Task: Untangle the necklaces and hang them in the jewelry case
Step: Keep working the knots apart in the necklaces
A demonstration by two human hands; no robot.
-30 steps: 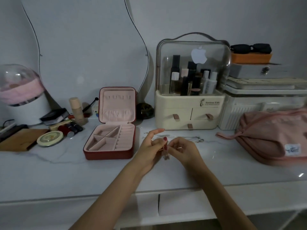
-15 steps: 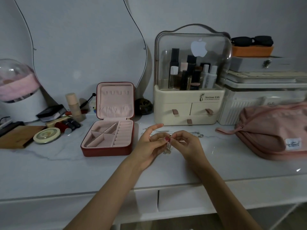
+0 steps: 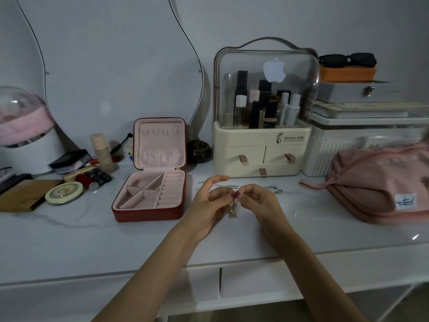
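Observation:
A red jewelry case [image 3: 148, 212] with pale pink lining stands open on the white desk, left of my hands, its lid upright with a row of hooks near the top. My left hand [image 3: 206, 205] and my right hand [image 3: 260, 203] meet above the desk, fingertips pinching a thin tangled necklace [image 3: 233, 209] whose loop dangles between them. Another fine chain [image 3: 276, 189] lies on the desk just behind my hands. My left index finger sticks out.
A cream cosmetic organiser [image 3: 262, 159] with a clear dome stands behind my hands. A pink pouch [image 3: 380, 189] lies at the right, stacked boxes behind it. Lipsticks [image 3: 92, 178], a round tin [image 3: 64, 192] and a wooden board [image 3: 23, 194] sit left.
Both hands stay pinched on the necklace and have shifted only slightly; the view has tilted up a little, so everything sits lower in the frame.

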